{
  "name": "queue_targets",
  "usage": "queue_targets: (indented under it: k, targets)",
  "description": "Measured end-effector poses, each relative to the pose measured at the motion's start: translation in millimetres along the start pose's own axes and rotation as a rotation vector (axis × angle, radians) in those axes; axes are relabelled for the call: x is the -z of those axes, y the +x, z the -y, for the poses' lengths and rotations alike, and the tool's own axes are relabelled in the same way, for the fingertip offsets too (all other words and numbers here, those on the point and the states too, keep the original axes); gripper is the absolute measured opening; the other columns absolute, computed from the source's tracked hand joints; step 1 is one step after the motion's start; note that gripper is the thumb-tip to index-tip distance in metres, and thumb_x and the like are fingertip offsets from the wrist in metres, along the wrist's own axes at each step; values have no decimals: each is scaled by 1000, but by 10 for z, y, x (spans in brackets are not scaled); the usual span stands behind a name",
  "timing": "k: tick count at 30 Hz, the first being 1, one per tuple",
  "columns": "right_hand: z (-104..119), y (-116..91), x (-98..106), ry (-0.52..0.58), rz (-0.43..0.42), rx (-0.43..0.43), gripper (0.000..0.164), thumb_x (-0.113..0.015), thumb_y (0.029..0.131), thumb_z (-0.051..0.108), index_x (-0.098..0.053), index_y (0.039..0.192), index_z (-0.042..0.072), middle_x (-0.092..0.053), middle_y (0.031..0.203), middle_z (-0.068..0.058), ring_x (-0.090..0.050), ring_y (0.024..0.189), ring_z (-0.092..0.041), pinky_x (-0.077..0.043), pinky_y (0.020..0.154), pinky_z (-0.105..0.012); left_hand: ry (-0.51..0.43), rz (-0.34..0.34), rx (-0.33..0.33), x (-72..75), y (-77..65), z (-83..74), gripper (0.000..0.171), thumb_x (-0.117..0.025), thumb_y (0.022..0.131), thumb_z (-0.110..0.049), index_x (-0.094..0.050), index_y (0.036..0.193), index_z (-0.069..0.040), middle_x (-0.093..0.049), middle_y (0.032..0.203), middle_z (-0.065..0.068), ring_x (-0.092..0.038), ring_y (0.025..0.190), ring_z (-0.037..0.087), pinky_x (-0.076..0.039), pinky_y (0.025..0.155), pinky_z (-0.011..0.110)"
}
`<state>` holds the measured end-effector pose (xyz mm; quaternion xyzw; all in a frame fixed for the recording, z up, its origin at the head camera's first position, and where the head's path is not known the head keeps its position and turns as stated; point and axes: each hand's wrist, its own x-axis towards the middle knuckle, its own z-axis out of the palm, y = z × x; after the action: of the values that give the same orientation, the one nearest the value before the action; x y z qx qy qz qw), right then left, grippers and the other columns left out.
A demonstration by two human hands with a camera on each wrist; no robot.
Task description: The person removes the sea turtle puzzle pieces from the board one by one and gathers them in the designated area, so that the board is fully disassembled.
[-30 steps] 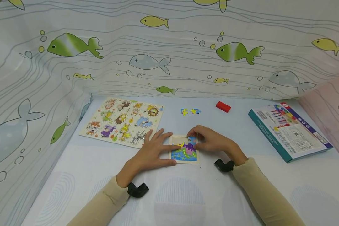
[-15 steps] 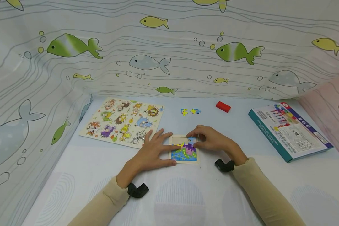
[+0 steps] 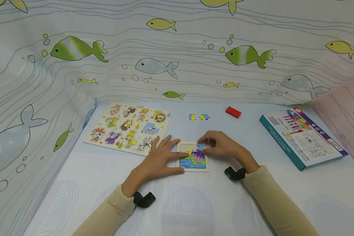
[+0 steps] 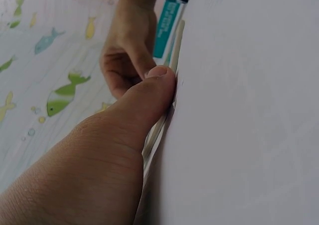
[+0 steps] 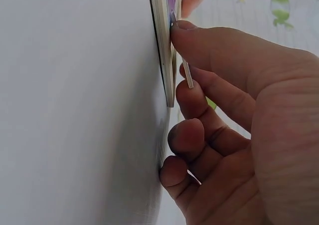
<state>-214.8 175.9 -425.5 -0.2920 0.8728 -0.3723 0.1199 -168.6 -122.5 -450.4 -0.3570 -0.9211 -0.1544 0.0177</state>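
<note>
A small jigsaw puzzle in a wooden frame (image 3: 193, 170) lies on the table, its lower part filled with a purple, yellow and blue picture. Bare wood shows at its upper left. My left hand (image 3: 157, 159) is spread over the frame's left side, with the index fingertip on the picture and the thumb at the lower edge. At the upper right corner, my right hand (image 3: 224, 146) pinches a blue puzzle piece (image 3: 200, 146) between thumb and fingers. In the right wrist view, the thin edge of this piece (image 5: 188, 75) sits tilted above the frame.
Two loose puzzle pieces (image 3: 199, 117) lie beyond the frame. A red block (image 3: 233, 112) is farther right. An animal puzzle board (image 3: 138, 131) lies at left, close to the left fingertips. A flat box (image 3: 304, 137) with a teal side lies at right.
The pinched piece shifts and tilts slightly at the corner as my right fingers make small movements. My left hand stays in place on the frame.
</note>
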Motion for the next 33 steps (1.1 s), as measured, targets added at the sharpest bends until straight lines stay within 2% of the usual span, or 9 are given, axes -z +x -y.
queue_targets:
  k: [14,20,26,33]
  targets:
    - [-46,-4,13,-35,-79,-22,35,-83,85,18,-74,118,13,-66,99,0,-52,76,-16,-44,67,-23,-11,8,9,11,-3,-18,57,-64,86,-71,-61,138,-46,-40,163,8,-24,155,43,-8,118,73]
    - [-136,-29,89,-87,-132,-84,36,-83,85,20,-74,120,15,-66,101,-1,-53,82,-17,-46,70,-23,-12,-1,5,0,-10,-17,57,-63,86,-70,-61,137,-45,-40,163,7,-25,155,42,-8,118,73]
    - [-249,-67,190,-97,-189,-139,35,-81,87,17,-74,120,12,-68,104,-6,-54,85,-20,-47,72,-26,-26,-13,1,3,-13,-11,56,-65,86,-69,-62,137,-45,-41,162,7,-25,155,43,-9,118,73]
    - [-384,-77,243,-79,-238,-276,37,-77,90,21,-71,126,14,-68,112,-8,-54,97,-24,-47,82,-32,-24,-15,-1,3,-16,-15,56,-66,86,-68,-62,136,-46,-42,162,7,-25,155,43,-9,117,74]
